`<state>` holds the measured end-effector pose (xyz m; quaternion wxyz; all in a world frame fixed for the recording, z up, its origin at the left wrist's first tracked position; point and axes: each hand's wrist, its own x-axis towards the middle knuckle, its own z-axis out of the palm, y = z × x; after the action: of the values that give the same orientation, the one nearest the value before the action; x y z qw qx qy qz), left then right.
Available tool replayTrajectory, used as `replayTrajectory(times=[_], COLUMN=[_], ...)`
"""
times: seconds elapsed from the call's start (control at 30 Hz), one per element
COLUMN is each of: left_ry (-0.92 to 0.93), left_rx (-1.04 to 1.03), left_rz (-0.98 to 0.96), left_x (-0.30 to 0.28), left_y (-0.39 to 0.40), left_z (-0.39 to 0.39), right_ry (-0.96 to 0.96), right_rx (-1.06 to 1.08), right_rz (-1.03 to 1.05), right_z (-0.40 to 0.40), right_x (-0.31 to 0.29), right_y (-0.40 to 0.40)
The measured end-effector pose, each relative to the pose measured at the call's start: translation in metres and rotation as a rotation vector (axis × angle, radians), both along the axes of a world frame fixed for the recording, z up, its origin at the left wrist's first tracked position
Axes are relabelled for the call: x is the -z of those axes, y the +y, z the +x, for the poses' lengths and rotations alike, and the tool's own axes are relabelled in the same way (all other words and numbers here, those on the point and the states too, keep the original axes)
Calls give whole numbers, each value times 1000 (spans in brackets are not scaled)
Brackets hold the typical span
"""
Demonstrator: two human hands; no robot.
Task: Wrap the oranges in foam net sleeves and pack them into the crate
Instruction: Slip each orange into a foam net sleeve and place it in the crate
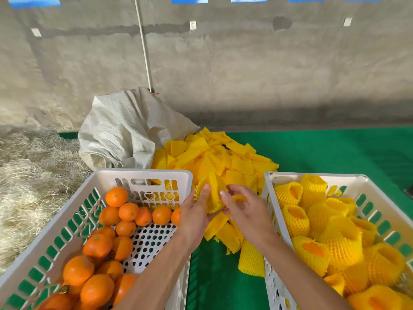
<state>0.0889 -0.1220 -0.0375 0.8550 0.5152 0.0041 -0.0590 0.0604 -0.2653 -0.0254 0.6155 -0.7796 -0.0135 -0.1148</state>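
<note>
In the head view, both hands meet over the gap between two white plastic crates, holding one yellow foam net sleeve [212,193]. The left hand [196,211] has its fingers curled up round the sleeve's left side, fingertips at the frilled rim. The right hand [243,209] pinches the sleeve's right side between thumb and curled fingers. The sleeve is stretched into a cone: its narrow end points up and away from the person, its wide frilled mouth faces down and left toward the left hand, and its long axis runs roughly up the frame, leaning slightly left. Whether an orange sits inside it cannot be told.

The left white slotted plastic crate [143,174] holds bare round oranges [98,245] heaped along its left and far sides, with part of its perforated floor showing. The right white plastic crate [312,175] holds oranges wrapped in yellow net sleeves [342,245], most standing with their open ends upward so that orange peel shows through the mouths.

Between and beyond the crates lies a loose pile of flat yellow foam net sleeves [223,157], spilling toward the person across a green cloth surface [324,151]. A crumpled off-white woven sack [120,130] sits behind the left crate, touching the pile. Dry straw [29,175] covers the ground at left, and a grey concrete wall [245,63] rises behind.
</note>
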Motion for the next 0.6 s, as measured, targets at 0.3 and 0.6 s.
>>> replayTrajectory(times=[0.3, 0.6], left_ry=[65, 201], left_rx=[-53, 60], left_rz=[52, 9], left_x=[5, -5], left_y=[-1, -6], left_z=[3, -4], right_ry=[30, 108], right_rx=[62, 185], right_rz=[-185, 11], right_z=[2, 11], right_x=[5, 7], right_y=[-5, -14])
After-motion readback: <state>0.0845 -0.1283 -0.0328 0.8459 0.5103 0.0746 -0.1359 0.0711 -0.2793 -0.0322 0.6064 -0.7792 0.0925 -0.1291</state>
